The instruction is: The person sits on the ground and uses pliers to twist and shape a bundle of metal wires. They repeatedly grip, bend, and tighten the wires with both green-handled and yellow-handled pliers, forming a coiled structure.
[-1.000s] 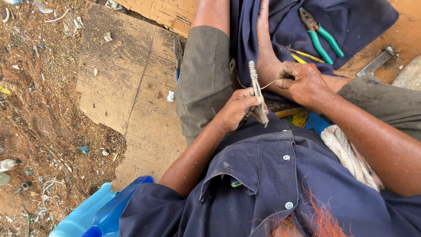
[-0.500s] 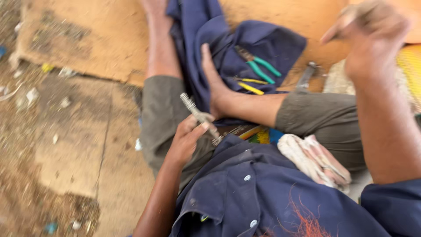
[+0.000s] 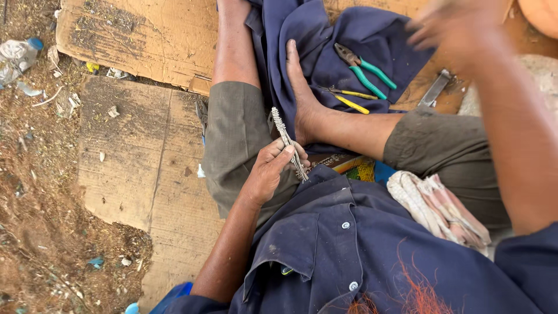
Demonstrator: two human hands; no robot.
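Observation:
My left hand [image 3: 270, 171] grips a thin grey rod wound with wire [image 3: 288, 142], held upright over my left knee. The rod's lower end pokes out below my fingers toward my dark blue shirt. My right hand [image 3: 459, 29] is lifted high at the upper right, well away from the rod, and it is blurred; whether it holds anything I cannot tell. I sit cross-legged with one bare foot [image 3: 302, 99] resting on a dark blue cloth [image 3: 360, 35].
Green-handled pliers [image 3: 369, 72] and a yellow-handled tool [image 3: 349, 99] lie on the blue cloth, with a flat metal tool [image 3: 435, 88] beside it. A folded striped cloth [image 3: 439, 209] lies on my right thigh. Cardboard sheets [image 3: 145, 40] cover littered dirt; a crushed plastic bottle [image 3: 17, 55] lies far left.
My right hand left the rod and swung up and away to the upper right. The left hand kept hold of the rod, which now stands free.

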